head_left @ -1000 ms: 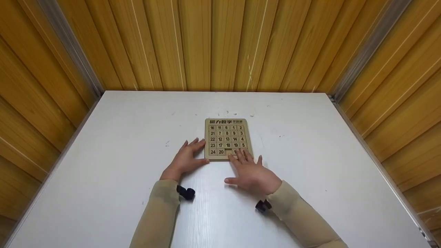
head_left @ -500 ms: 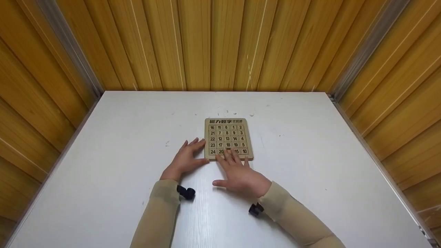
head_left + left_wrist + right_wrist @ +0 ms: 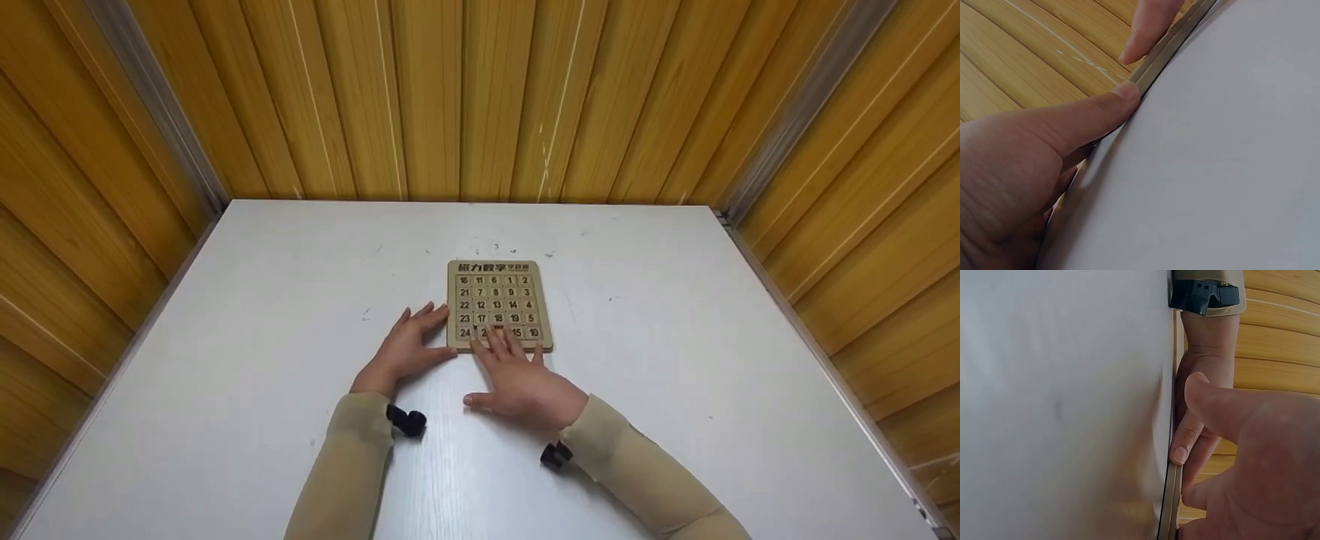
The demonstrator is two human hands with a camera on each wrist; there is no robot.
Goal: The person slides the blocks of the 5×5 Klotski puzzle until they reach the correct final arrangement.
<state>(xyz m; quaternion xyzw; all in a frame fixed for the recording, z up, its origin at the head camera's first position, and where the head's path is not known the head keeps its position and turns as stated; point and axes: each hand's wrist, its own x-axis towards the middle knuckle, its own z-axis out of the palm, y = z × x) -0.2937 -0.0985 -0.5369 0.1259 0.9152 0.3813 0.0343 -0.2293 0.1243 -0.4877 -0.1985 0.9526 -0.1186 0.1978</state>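
A wooden number slide puzzle (image 3: pixel 451 307) lies flat mid-table in the head view, its numbered tiles face up. My left hand (image 3: pixel 405 345) rests beside its lower left corner, thumb at the corner and fingertips along the left edge. Straight fingers of my right hand (image 3: pixel 525 386) press on the bottom row, over the tile marked 20 (image 3: pixel 484 333) and the cell right of it, which they partly hide. A dark gap shows left of that tile. In the left wrist view the left thumb (image 3: pixel 1095 115) touches the puzzle's edge (image 3: pixel 1165 53). The right thumb stands apart from the puzzle.
The white table (image 3: pixel 300 270) carries small dark marks beyond the puzzle. Wood-look panel walls (image 3: pixel 480 97) rise behind the table and along both sides. Small black cameras (image 3: pixel 409 421) are strapped to both sleeved wrists.
My right hand has shifted left along the bottom row, uncovering the tiles 15 and 10. The tile 20 has slid slightly right, away from 24. My left hand stays in place.
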